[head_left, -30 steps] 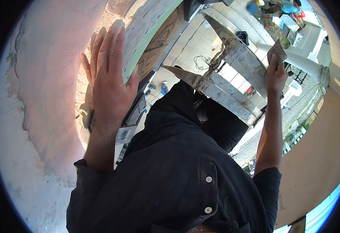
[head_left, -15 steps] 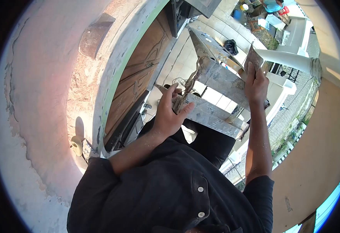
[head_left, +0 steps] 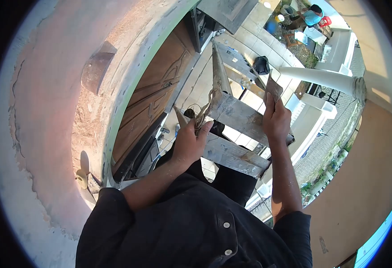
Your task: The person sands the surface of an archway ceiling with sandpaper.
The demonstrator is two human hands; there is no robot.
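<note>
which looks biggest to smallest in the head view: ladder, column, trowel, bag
1. ladder
2. column
3. trowel and bag look alike; the bag lies far below, so they are not ranked.

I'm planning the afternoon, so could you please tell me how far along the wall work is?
Done: the wall patch beside the door looks scraped rough. In hand: left hand grips the ladder, right hand holds a flat tool. Left: that patch looks unsmoothed.
</note>
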